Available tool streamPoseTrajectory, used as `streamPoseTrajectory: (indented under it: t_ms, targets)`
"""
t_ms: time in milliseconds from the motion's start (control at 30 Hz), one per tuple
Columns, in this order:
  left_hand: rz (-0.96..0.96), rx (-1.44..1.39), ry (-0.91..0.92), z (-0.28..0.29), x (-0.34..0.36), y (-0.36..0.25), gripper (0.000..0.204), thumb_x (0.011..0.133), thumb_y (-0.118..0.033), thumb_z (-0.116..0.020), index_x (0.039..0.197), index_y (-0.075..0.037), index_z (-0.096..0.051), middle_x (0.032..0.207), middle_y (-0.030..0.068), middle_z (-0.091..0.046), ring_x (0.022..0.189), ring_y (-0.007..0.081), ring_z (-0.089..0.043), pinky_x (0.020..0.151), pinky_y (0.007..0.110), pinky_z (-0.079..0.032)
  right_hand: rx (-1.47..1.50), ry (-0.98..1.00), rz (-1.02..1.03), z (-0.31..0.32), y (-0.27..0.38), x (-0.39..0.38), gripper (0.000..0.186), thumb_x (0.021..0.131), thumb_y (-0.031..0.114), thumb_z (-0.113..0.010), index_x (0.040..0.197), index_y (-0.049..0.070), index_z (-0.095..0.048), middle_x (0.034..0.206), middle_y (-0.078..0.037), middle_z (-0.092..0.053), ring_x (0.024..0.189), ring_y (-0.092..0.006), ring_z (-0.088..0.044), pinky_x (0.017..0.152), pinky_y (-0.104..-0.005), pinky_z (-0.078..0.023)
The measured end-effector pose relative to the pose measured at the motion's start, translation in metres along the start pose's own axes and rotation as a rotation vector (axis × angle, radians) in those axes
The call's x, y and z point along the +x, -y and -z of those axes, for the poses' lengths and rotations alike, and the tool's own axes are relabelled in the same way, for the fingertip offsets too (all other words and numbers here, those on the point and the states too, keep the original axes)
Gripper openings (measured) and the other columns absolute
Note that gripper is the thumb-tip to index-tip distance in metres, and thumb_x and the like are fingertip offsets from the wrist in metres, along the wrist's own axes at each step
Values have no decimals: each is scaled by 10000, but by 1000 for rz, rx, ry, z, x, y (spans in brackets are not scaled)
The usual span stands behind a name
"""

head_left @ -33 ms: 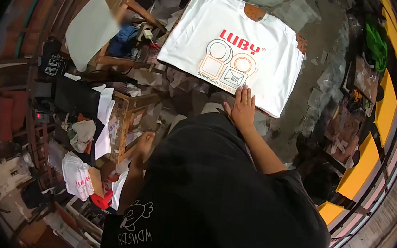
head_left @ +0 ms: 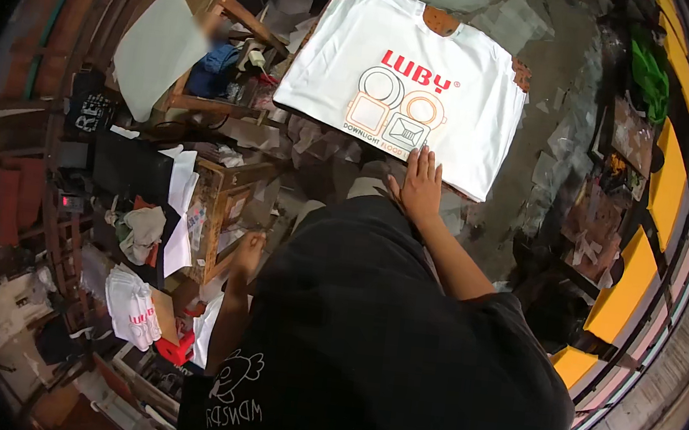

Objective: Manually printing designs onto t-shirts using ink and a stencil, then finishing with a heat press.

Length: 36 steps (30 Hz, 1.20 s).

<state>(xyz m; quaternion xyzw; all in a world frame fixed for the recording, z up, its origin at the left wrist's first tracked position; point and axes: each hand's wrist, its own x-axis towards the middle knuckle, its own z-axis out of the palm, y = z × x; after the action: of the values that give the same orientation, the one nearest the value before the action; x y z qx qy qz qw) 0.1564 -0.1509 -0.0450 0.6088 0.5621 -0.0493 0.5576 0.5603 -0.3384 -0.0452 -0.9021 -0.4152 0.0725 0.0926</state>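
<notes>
My right hand (head_left: 419, 191) lies flat on the lower edge of a white T-shirt (head_left: 483, 120), its fingers stretched beside a printed red, grey and orange design. The shirt lies spread out, with more white fabric under it, on a rust-speckled board (head_left: 440, 22) at the top centre. My left hand (head_left: 250, 249) hangs low beside my dark top with curled fingers, near a worn wooden crate (head_left: 221, 251). What it holds, if anything, is too small to make out.
To the left are a bench with a pale sheet (head_left: 152, 52), a black panel with rags (head_left: 137, 231) and folded printed shirts (head_left: 129, 306). To the right, yellow panels (head_left: 667, 182) stand in a curved row beside a green plastic bundle (head_left: 651, 79). Paper scraps litter the floor (head_left: 533, 176).
</notes>
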Motion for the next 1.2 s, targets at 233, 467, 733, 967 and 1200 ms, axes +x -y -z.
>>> streamPoseTrajectory:
  t_ms: [233,467,733,967,1200]
  targets:
    - [-23,-203,41,8,-45,164,321,968,-345,-565,1024,-32,-606,852,18,-618,784,117,-570,737,256,-462,-142,79,-91,-3,36,-11,781,850,459,-600,1419,-12,-349,1464,-288,-321,1361,-417,-326,1102,-509,-284]
    - [25,-390,-177,-21,-92,231,298,976,-325,-553,1029,-39,-619,872,43,-654,760,119,-577,712,264,-472,-56,344,21,5,116,-35,432,812,401,-664,1019,24,-623,1030,-177,-646,974,-364,-625,855,-483,-484]
    - [-343,-349,-667,110,-151,89,236,981,-235,-551,977,-10,-621,884,44,-648,769,101,-579,719,246,-479,292,616,654,11,251,-63,388,853,385,-624,1100,86,-629,867,-188,-674,812,-403,-635,735,-472,-514]
    - [-540,-297,-1034,254,-123,19,192,932,-202,-630,1000,-25,-657,861,44,-675,774,99,-598,702,260,-484,488,557,779,68,345,-35,241,872,234,-639,994,26,-651,865,-180,-670,746,-350,-656,687,-399,-529]
    - [-437,76,-973,309,-87,-8,177,889,-102,-578,1039,-20,-625,1040,171,-638,967,351,-615,825,415,-491,697,397,1061,101,458,5,239,854,182,-651,1018,9,-637,890,-185,-633,755,-360,-631,655,-397,-496]
